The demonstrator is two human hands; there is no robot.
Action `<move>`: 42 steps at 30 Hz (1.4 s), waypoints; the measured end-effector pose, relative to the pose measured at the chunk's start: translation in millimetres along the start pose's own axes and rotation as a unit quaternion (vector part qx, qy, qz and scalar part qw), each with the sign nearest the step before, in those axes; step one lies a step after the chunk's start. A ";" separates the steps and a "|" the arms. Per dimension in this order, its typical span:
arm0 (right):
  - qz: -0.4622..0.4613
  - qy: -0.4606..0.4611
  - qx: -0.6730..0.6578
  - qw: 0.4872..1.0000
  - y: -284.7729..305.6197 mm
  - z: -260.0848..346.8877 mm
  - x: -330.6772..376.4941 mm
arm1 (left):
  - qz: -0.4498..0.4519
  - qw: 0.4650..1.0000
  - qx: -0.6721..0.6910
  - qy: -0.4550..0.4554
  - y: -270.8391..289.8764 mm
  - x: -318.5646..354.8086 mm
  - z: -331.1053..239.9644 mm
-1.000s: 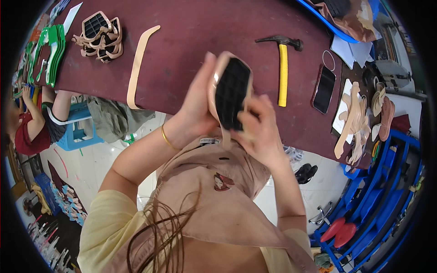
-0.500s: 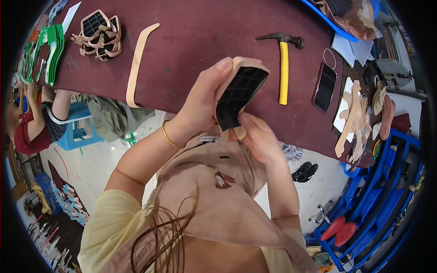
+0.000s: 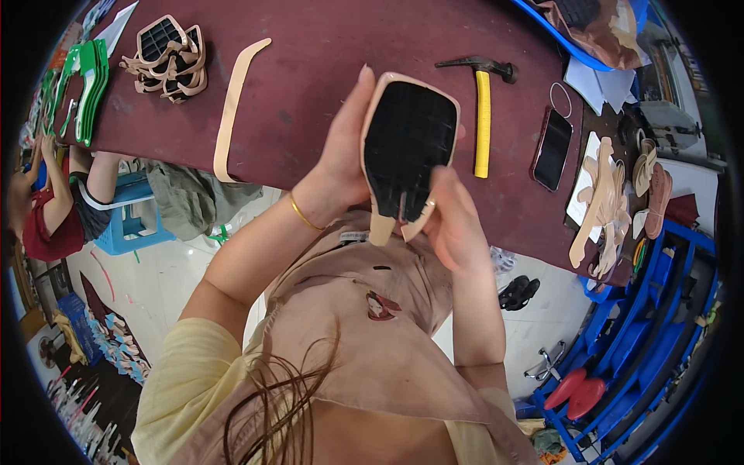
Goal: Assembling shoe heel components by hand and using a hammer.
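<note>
A beige-edged sandal part (image 3: 411,128) with a broad black underside is held up in front of me, its wide end pointing away. My left hand (image 3: 344,159) is closed around its left side, the thumb along the edge. My right hand (image 3: 456,221) grips the lower right edge, close to the narrow end, where two short beige tabs hang apart. The fingers behind the piece are mostly hidden. Beyond and left of it, a single curved beige strip (image 3: 232,108) lies on the table.
On the dark red table (image 3: 310,46) are a yellow-handled hammer (image 3: 482,124), a phone (image 3: 553,149), a pile of similar sandal parts (image 3: 172,58), green hanger-like pieces (image 3: 93,89) and bundled beige straps (image 3: 608,205). A blue rack (image 3: 635,349) stands at right. Another person's red sleeve (image 3: 58,221) shows at left.
The sandal part has been turned so its black underside faces me more fully and both tabs show. My right hand has moved up along its right edge.
</note>
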State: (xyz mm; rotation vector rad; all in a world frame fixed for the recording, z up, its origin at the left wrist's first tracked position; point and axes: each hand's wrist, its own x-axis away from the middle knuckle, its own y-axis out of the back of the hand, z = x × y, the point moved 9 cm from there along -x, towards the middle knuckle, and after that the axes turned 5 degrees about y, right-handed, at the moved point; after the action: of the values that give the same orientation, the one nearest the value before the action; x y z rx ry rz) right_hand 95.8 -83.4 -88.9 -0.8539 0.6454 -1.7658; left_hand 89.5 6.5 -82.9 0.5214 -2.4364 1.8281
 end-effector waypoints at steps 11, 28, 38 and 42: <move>-0.078 0.357 0.776 0.514 -65.1 0.7 12.4 | 0.076 0.985 0.117 -0.100 52.5 -1.0 2.2; -0.189 0.235 0.223 0.927 25.2 45.9 3.8 | -0.049 0.919 -0.387 0.056 29.8 50.4 27.8; -0.154 -0.018 0.381 0.912 50.5 16.5 9.4 | -0.064 0.941 -0.310 0.122 7.4 55.6 35.5; -0.245 0.374 0.573 0.687 9.5 94.7 43.1 | -0.064 0.985 -0.125 0.102 0.4 51.2 27.4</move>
State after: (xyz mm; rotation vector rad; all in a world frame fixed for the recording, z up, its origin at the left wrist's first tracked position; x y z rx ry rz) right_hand 166.9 -130.0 -28.3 0.6962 -0.3534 -2.4633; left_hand 45.6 -31.3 -79.2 0.4361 -2.3839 1.4241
